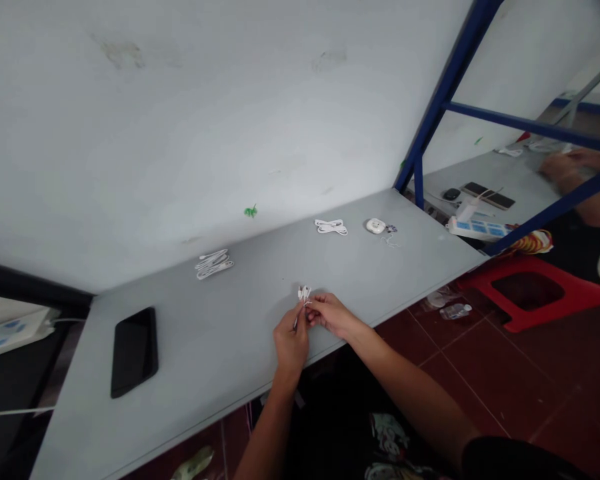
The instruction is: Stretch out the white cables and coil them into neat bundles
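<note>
My left hand and my right hand meet above the grey bench top, near its front edge. Together they pinch a small white cable, whose plug-like ends stick up past my fingers. A thin dark pin seems to show by my left thumb. Farther along lie two coiled white cables and a round white case with fine wire beside it. A black phone lies face up to the left.
A white wall rises behind the bench, and a blue metal frame stands at right. Beyond it, another person's hand is over a bench with a power strip. Below are a red stool and plastic bottles on tiles.
</note>
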`<state>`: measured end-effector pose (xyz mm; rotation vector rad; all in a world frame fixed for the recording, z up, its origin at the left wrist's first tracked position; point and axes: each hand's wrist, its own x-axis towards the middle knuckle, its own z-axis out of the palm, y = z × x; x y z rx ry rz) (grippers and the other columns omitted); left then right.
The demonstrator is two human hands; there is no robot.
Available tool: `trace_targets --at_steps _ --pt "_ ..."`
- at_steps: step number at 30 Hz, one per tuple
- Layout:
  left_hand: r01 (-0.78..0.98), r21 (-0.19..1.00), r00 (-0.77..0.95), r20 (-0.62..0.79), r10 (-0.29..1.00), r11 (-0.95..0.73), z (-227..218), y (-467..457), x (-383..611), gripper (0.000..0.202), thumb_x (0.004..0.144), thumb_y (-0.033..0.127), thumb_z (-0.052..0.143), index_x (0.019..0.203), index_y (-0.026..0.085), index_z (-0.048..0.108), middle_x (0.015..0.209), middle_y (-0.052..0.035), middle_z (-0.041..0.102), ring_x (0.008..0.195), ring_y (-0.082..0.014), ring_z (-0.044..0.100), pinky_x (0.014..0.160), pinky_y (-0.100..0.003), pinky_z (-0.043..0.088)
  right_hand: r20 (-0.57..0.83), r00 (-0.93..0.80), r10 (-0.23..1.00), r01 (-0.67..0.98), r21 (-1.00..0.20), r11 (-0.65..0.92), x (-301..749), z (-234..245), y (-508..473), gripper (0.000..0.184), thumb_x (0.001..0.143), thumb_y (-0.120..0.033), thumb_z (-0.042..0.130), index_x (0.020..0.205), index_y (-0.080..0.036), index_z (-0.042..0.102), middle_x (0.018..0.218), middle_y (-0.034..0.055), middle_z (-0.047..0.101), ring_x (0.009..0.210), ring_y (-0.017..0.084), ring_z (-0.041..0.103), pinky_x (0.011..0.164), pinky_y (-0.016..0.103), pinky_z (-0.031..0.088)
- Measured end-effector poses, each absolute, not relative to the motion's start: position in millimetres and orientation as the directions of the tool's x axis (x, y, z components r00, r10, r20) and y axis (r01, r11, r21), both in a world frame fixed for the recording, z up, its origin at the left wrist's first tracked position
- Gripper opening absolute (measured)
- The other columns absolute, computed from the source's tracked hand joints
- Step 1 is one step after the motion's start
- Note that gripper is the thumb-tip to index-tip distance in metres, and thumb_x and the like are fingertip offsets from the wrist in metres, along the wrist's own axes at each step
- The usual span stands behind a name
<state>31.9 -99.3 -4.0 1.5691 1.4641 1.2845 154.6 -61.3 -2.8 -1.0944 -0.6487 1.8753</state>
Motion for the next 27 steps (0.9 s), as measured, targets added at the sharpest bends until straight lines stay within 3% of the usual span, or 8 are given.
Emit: trace_targets --at_steps 4,10,14,18,22,27 --pt "0.274 0.953 -0.107 0.161 0.981 -0.126 0 -95 30 0.026 0.089 0.033 0.058 0.101 0.018 0.076 0.098 -0.0094 0.077 0.087 -0.0202 0.072 0.079 -0.033 0.058 -0.401 -0.263 0.877 -0.447 -0.756 -0.479 154 -6 -62 0.034 0.062 -0.043 0.085 0.065 -0.015 0.065 0.056 -0.0023 0.06 0.048 0.008 0.052 0.05 0.023 0.047" --pt "0.101 0.995 -0.057 0.02 0.998 -0.014 6 -88 22 0.027 0.083 0.04 0.067 0.092 0.017 0.077 0.073 -0.0037 0.073 0.059 -0.0136 0.062 0.059 -0.026 0.052 -0.313 -0.199 0.929 -0.461 -0.807 -0.37 152 -8 -65 0.036 0.061 -0.046 0.085 0.068 -0.015 0.069 0.057 -0.0015 0.063 0.05 0.009 0.055 0.049 0.022 0.044" --pt "0.05 0.999 -0.012 -0.02 1.0 0.021 9 -85 16 0.027 0.079 0.042 0.072 0.088 0.017 0.078 0.07 -0.0026 0.072 0.058 -0.0125 0.059 0.059 -0.026 0.05 -0.329 -0.286 0.9 -0.455 -0.78 -0.43 158 -5 -63 0.034 0.061 -0.042 0.086 0.071 -0.014 0.071 0.061 0.0001 0.066 0.052 0.009 0.057 0.051 0.021 0.045" --pt "0.044 0.999 -0.025 -0.017 1.0 0.018 7 -84 14 0.028 0.076 0.042 0.075 0.088 0.017 0.078 0.084 -0.0062 0.076 0.069 -0.0157 0.065 0.065 -0.029 0.054 -0.362 -0.388 0.848 -0.447 -0.731 -0.516 166 -1 -59 0.031 0.062 -0.036 0.087 0.078 -0.013 0.074 0.071 0.0034 0.072 0.057 0.009 0.062 0.058 0.021 0.051" --pt "0.085 0.995 -0.073 0.066 0.995 -0.059 4 -86 15 0.026 0.076 0.042 0.075 0.087 0.019 0.078 0.092 -0.0076 0.075 0.085 -0.0197 0.069 0.077 -0.033 0.056 -0.398 -0.449 0.8 -0.437 -0.683 -0.585 173 3 -57 0.027 0.066 -0.029 0.085 0.084 -0.012 0.075 0.077 0.0058 0.075 0.062 0.011 0.066 0.066 0.024 0.055" --pt "0.174 0.975 -0.11 0.155 0.982 -0.135 3 -89 18 0.023 0.079 0.041 0.073 0.089 0.021 0.079 0.092 -0.0069 0.074 0.086 -0.0189 0.068 0.079 -0.033 0.056 -0.452 -0.473 0.756 -0.446 -0.618 -0.648 176 7 -54 0.018 0.075 -0.028 0.078 0.083 -0.012 0.074 0.076 0.0063 0.075 0.067 0.012 0.069 0.07 0.024 0.057"
